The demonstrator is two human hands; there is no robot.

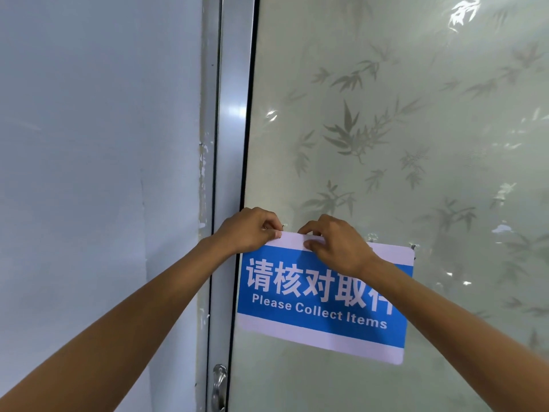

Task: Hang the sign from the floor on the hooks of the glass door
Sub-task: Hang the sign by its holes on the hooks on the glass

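Note:
A blue and white sign (297, 319) reading "Please Collect Items" lies flat against the frosted glass door (386, 129), tilted a little down to the right. My left hand (246, 233) pinches its top left corner. My right hand (335, 245) pinches the top edge just right of that. A small hook (285, 226) shows on the glass between my hands, just above the sign's edge. At the sign's top right corner a second hook (413, 247) is visible, touching the corner.
The door's metal frame (231, 144) runs down the left of the glass, with a metal handle (219, 385) at the bottom. A pale wall (98, 144) with chipped paint at its edge fills the left side.

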